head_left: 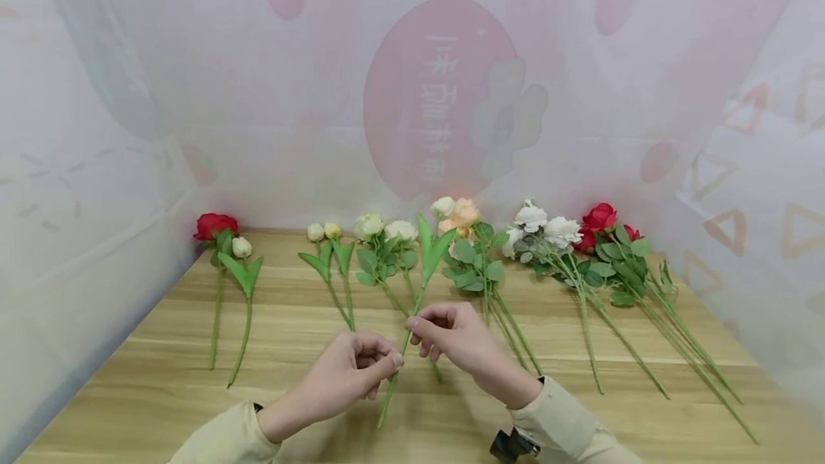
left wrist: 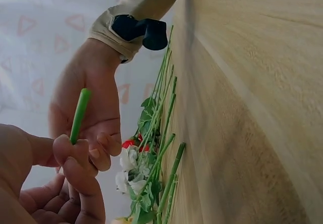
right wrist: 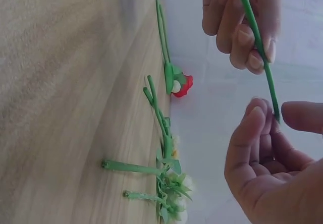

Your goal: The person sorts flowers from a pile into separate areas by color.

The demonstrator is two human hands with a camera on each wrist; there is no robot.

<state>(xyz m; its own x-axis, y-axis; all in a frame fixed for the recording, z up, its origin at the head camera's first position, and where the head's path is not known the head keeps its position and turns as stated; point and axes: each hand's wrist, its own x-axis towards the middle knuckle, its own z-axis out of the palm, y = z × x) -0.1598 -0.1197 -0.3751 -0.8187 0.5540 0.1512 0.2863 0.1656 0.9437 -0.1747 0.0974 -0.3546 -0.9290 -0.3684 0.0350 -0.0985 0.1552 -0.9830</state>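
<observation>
Both hands hold one white tulip [head_left: 443,207] upright at a slant over the table, its two broad green leaves below the bud. My left hand [head_left: 341,380] pinches the lower stem between thumb and fingertips. Higher up the same stem, the right hand [head_left: 469,344] has it between thumb and forefinger. In the left wrist view the cut end of the stem [left wrist: 79,114] sticks out past the left fingers. The right wrist view shows the green stem [right wrist: 256,35] running from the left hand to the right fingertips.
On the wooden table [head_left: 290,349] lie a red flower [head_left: 216,225] and a white tulip [head_left: 241,247] at left, two pale tulips [head_left: 324,232], cream flowers [head_left: 369,226], peach flowers [head_left: 462,215], white flowers [head_left: 561,232] and red roses [head_left: 599,216] at right. A printed cloth [head_left: 309,92] hangs behind.
</observation>
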